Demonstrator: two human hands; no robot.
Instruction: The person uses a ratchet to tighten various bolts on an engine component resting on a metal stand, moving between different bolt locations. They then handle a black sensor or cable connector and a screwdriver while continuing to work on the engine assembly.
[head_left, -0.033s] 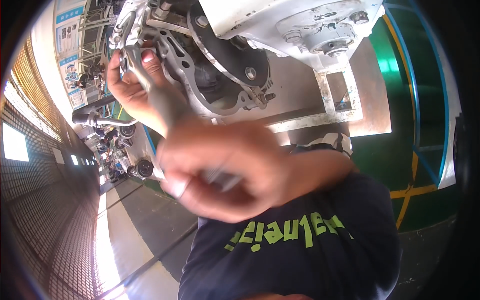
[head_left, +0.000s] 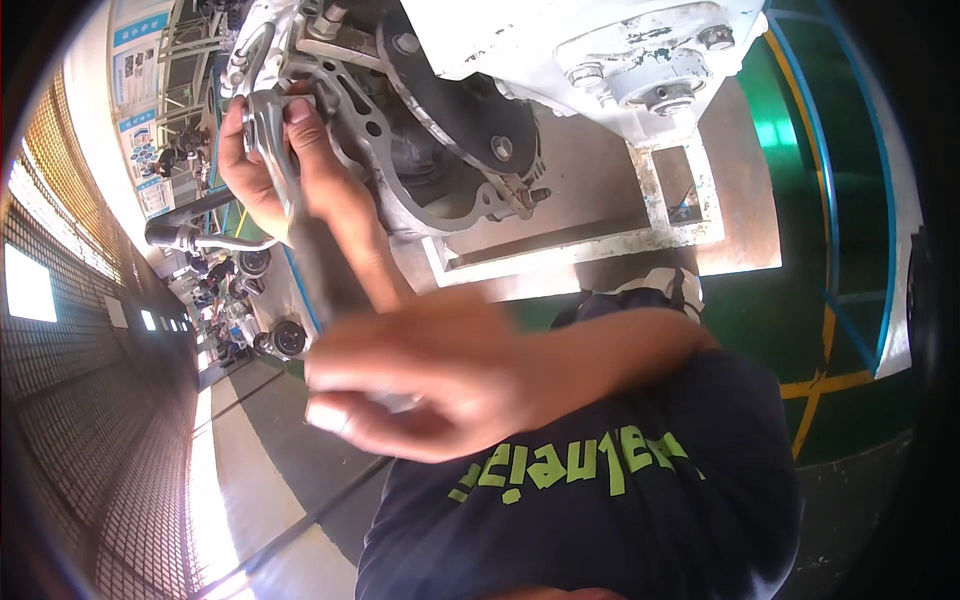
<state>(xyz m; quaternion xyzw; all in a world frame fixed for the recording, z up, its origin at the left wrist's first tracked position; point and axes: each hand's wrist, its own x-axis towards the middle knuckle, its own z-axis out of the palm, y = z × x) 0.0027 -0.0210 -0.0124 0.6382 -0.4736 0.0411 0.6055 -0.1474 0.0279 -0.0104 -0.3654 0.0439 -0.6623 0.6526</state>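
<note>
A ratchet wrench (head_left: pixel 278 150) with a shiny head and a dark grip reaches from a metal casting down toward my body. My left hand (head_left: pixel 325 170) is closed around its head, the thumb lying along one side and fingers on the other. My right hand (head_left: pixel 430 370), smeared by motion, is wrapped around the grip's near end. The wrench head sits against the edge of a grey cast housing (head_left: pixel 440 215), which has holes and an open round mouth. What the head fits onto is hidden by my fingers.
A white, chipped machine stand (head_left: pixel 600 70) with bolts rises beyond the housing, over a white frame base (head_left: pixel 590 260). A mesh fence (head_left: pixel 100 370) runs along the left. A bar with a metal end (head_left: pixel 190 237) juts out at left. The floor is green with lines.
My right hand has swung slightly left with the wrench grip, so more of the white base shows. The left hand remains at the wrench head.
</note>
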